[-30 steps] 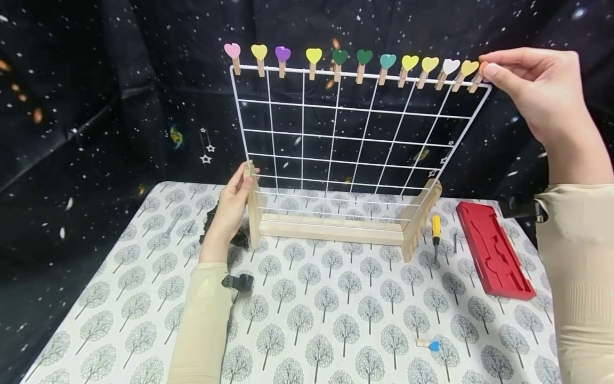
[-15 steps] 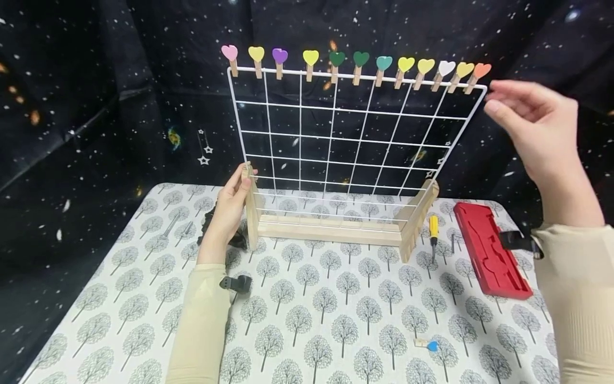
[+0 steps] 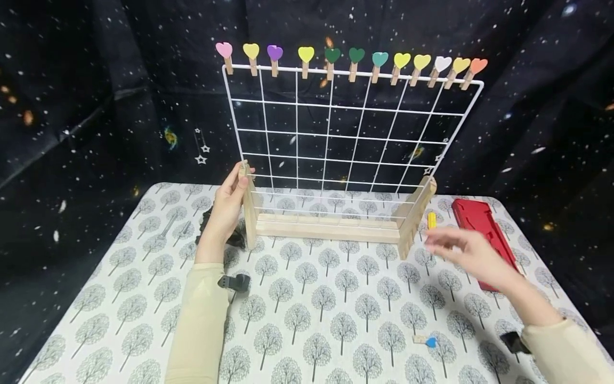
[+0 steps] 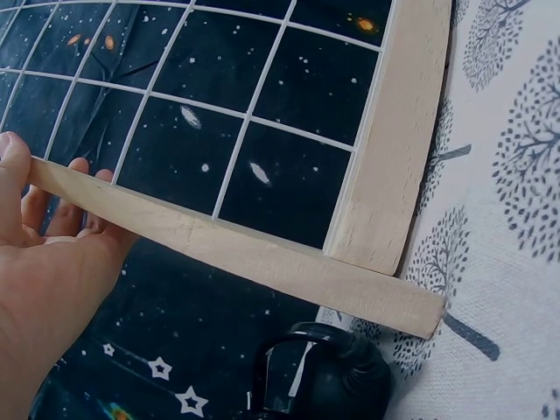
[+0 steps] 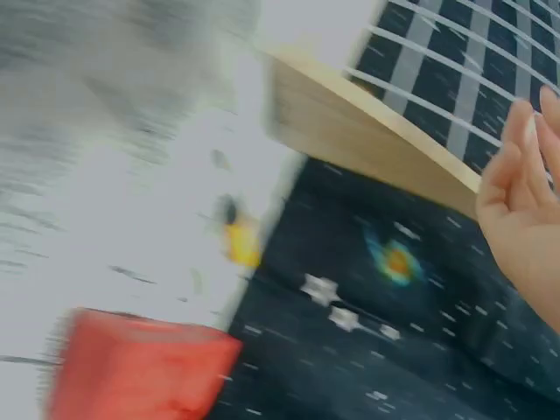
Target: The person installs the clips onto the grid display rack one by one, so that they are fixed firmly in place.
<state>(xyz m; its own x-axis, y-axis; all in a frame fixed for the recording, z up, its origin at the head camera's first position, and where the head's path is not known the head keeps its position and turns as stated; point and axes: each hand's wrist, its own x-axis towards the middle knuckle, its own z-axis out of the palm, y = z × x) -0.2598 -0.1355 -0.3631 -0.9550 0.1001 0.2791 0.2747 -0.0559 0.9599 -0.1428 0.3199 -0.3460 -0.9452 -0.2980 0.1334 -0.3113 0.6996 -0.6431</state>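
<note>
A white wire grid (image 3: 345, 109) stands upright in a wooden stand (image 3: 326, 229). Heart-topped clothespins in several colours line its top bar, from a pink clothespin (image 3: 224, 52) at the left to an orange clothespin (image 3: 477, 67) at the right. My left hand (image 3: 227, 205) grips the top of the stand's left upright, its thumb on the near side; the left wrist view shows this wooden upright (image 4: 236, 249) closely. Blurred by motion, my right hand (image 3: 472, 255) is over the table at the right, holding nothing. A blue-heart clothespin (image 3: 424, 341) lies on the cloth in front of it.
A red tray (image 3: 484, 234) with shaped recesses lies at the right, partly behind my right hand. A yellow-handled screwdriver (image 3: 431, 220) is near the stand's right upright. Something black (image 3: 235, 237) sits behind my left forearm. Small metal pieces (image 3: 169, 224) lie at the left.
My right hand let go of the orange clothespin, which stays on the top bar, and came down towards the table. My left hand keeps its grip on the stand.
</note>
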